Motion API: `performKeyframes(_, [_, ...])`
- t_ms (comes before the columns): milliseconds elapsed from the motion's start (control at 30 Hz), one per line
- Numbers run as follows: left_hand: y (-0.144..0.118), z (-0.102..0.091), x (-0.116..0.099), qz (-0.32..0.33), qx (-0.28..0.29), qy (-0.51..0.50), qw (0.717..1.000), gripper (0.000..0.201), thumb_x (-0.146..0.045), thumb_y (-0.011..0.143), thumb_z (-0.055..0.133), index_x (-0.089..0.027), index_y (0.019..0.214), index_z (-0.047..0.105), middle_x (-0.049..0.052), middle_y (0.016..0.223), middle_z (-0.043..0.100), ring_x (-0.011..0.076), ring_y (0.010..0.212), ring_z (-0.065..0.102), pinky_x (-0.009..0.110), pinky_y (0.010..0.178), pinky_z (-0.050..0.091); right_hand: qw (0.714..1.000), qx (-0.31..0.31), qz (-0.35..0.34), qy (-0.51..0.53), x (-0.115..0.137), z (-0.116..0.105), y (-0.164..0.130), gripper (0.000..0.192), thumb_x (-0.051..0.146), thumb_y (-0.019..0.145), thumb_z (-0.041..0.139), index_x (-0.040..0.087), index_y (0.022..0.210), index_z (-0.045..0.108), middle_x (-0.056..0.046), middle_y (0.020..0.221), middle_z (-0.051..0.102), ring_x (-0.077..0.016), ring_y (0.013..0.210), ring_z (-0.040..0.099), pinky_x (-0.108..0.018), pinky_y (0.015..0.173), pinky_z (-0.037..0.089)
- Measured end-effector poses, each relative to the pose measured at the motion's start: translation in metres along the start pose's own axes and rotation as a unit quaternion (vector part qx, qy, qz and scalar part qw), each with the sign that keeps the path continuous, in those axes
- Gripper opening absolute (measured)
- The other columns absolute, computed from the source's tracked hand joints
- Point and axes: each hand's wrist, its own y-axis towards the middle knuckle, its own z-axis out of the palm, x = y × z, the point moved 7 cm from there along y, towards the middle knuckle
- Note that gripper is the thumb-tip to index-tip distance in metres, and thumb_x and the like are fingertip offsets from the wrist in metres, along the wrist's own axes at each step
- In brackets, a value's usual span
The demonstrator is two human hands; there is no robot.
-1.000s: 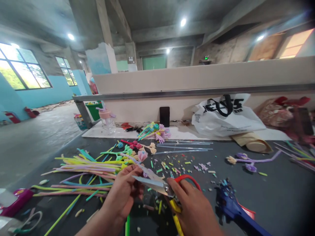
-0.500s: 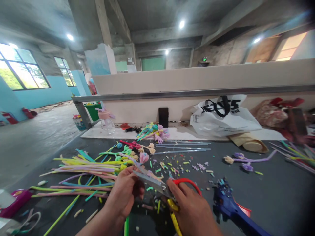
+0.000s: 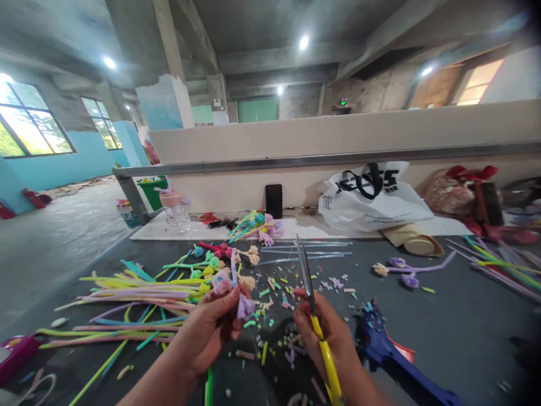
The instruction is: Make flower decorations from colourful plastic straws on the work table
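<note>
Between the thumb and fingers of my left hand [image 3: 215,324] is a pipe cleaner flower [image 3: 245,307], with purple and pink fuzzy heads and a pale purple stem standing up. My right hand [image 3: 327,327] is wrapped round a pair of scissors [image 3: 310,282]; the blades point up and away from me, close together, and a yellow handle [image 3: 329,366] shows below. The scissors are apart from the flower. Under and between my hands, small cut bits [image 3: 264,352] in several colours are scattered on the dark table.
Long pipe cleaners [image 3: 139,290] lie piled at left. A blue glue gun [image 3: 393,355] is at right, near a purple flower stem [image 3: 422,269]. Clear glue sticks [image 3: 304,252], finished flowers [image 3: 257,225], a phone [image 3: 274,201] and a white bag [image 3: 372,203] are farther back.
The scissors have swung from pointing left at the flower to pointing upward, away from it. My left hand has turned the flower, so its heads now hang lower and its stem stands up.
</note>
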Motion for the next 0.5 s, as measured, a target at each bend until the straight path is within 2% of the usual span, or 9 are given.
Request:
performKeyframes(133, [-0.001, 0.004, 0.003, 0.02, 0.034, 0.065, 0.997, 0.015, -0.027, 0.073, 0.062, -0.012, 0.077, 0.062, 0.0, 0.06, 0.055, 0.0037, 0.04, 0.042, 0.015, 0.035, 0.036, 0.993, 0.06, 0.046, 0.088, -0.005, 0.007, -0.001, 0.03, 0.034, 0.08, 0.049, 0.02, 0.106, 0.051, 0.001, 0.068, 0.056, -0.0094, 0.052, 0.052, -0.016, 0.047, 0.042])
performKeyframes(267, [-0.001, 0.009, 0.006, 0.041, 0.054, 0.127, 0.99, 0.018, -0.029, 0.074, 0.06, -0.012, 0.078, 0.06, 0.001, 0.061, 0.055, 0.0053, 0.041, 0.044, 0.016, 0.037, 0.037, 0.981, 0.072, 0.082, 0.159, 0.002, 0.008, -0.002, 0.029, 0.038, 0.078, 0.052, 0.021, 0.101, 0.052, 0.002, 0.067, 0.052, -0.0097, 0.053, 0.049, -0.018, 0.048, 0.041])
performKeyframes(367, [0.001, 0.01, 0.012, 0.032, 0.057, 0.163, 0.984, 0.021, -0.033, 0.073, 0.061, -0.012, 0.076, 0.058, -0.001, 0.055, 0.053, 0.0052, 0.039, 0.042, 0.016, 0.036, 0.037, 0.962, 0.06, 0.137, 0.23, 0.006, 0.009, -0.004, 0.032, 0.042, 0.075, 0.056, 0.021, 0.098, 0.053, 0.003, 0.063, 0.048, -0.0085, 0.049, 0.043, -0.018, 0.044, 0.036])
performKeyframes(500, [0.006, 0.009, 0.02, 0.032, 0.062, 0.196, 0.978, 0.026, -0.039, 0.07, 0.062, -0.014, 0.075, 0.056, -0.004, 0.046, 0.049, 0.005, 0.034, 0.039, 0.017, 0.034, 0.037, 0.925, 0.092, 0.192, 0.315, 0.006, 0.016, -0.007, 0.036, 0.044, 0.075, 0.057, 0.02, 0.1, 0.05, 0.005, 0.058, 0.042, -0.0069, 0.044, 0.036, -0.019, 0.04, 0.028])
